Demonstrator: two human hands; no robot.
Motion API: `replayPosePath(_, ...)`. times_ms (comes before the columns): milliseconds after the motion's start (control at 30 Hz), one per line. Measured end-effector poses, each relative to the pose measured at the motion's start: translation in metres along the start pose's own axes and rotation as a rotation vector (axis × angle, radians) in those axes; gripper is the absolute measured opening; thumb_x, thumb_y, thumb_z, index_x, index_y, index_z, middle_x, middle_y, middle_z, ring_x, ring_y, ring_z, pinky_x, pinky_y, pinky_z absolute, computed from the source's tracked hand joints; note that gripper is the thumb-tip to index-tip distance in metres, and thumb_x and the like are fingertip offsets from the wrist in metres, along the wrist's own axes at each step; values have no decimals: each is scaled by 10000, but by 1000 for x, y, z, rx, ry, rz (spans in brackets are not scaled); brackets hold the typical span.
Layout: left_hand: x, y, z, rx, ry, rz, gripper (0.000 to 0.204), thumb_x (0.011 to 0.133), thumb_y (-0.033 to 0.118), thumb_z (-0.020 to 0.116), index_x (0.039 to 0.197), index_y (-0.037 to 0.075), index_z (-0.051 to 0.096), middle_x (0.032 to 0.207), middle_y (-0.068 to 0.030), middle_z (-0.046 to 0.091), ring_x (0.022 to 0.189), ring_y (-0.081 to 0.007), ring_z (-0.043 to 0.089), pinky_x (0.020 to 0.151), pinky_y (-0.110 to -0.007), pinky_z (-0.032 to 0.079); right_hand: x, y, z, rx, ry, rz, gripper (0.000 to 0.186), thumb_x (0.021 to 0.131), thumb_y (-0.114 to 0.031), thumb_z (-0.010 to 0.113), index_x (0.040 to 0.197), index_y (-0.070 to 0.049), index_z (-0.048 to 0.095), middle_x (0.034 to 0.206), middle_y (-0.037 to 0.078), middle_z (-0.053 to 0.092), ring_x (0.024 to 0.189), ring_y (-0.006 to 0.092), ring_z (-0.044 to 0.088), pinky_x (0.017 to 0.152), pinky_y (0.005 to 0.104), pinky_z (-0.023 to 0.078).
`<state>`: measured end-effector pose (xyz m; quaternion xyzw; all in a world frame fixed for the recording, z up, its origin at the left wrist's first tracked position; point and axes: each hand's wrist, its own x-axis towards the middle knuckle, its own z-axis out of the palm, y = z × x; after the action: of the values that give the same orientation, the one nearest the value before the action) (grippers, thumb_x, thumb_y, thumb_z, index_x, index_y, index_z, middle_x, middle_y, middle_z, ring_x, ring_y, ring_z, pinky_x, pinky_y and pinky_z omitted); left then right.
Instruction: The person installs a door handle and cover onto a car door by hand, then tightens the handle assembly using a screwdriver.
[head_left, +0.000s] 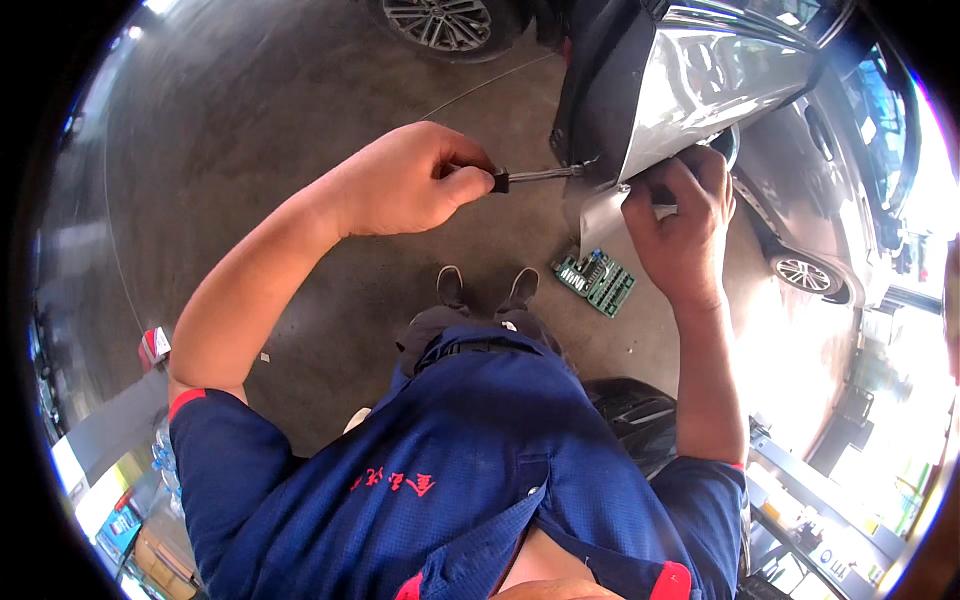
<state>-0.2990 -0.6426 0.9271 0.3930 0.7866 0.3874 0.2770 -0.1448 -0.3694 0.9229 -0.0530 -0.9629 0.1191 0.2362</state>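
My left hand (415, 185) is closed round the black handle of a screwdriver (540, 176). Its metal shaft points right, with the tip at the dark inner side of a silver car panel (690, 85). My right hand (690, 215) is at the lower edge of that panel, thumb and fingers curled in a pinch; the fingertips are partly hidden. A pale flap (600, 218) hangs below the panel's corner, between my two hands. On the floor beneath lies an open green tool case (597, 282) with sockets and bits in it.
A silver car (800, 165) stands on the right, and the wheel of another vehicle (440, 22) is at the far side. My shoes (485, 287) are on the dark floor (250, 120). Shelving with goods (820, 510) stands at the lower right; boxes (150, 550) are at the lower left.
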Motion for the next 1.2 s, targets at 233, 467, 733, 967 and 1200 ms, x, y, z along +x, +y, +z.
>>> replayPosePath(233, -14, -7, 23, 288, 280, 385, 234, 848, -2, 739, 1079, -31, 726, 1186, -145, 707, 974, -349, 735, 865, -399, 591, 2, 0, -2, 18, -19, 7, 137, 771, -209, 786, 851, -117, 722, 1102, 94, 584, 1082, 341, 583, 943, 493, 464)
replayPosePath(467, 2, 5, -4, -59, 95, 57, 257, 919, 60, 684, 1156, -2, 759, 968, -78, 704, 768, -193, 692, 669, -310, 545, 1, -2, 0, 7, 9, 4, 138, 770, -212, 790, 845, -118, 723, 1111, 94, 587, 1096, 339, 583, 952, 489, 464)
replayPosePath(733, -9, 5, 16, 324, 224, 333, 249, 899, 79, 717, 1125, -22, 744, 968, -131, 703, 876, -244, 684, 709, -321, 533, 0, -3, -2, 32, -6, 28, 143, 770, -212, 794, 871, -125, 743, 1136, 112, 594, 1103, 351, 586, 948, 503, 462)
replayPosePath(967, 10, 11, -7, -537, -147, -356, 274, 1029, 171, 589, 1187, 17, 751, 858, -4, 711, 659, -84, 591, 619, -277, 487, 0, -3, -4, 12, -1, 51, 146, 779, -219, 784, 878, -118, 747, 1160, 123, 601, 1119, 358, 587, 955, 506, 460)
replayPosePath(1200, -8, 9, 24, 529, 367, 494, 303, 915, 67, 749, 1213, 20, 718, 1009, -69, 736, 799, -119, 615, 715, -323, 535, -2, -4, -10, 15, 17, 60, 160, 772, -229, 781, 885, -120, 754, 1171, 129, 607, 1135, 364, 585, 962, 497, 452)
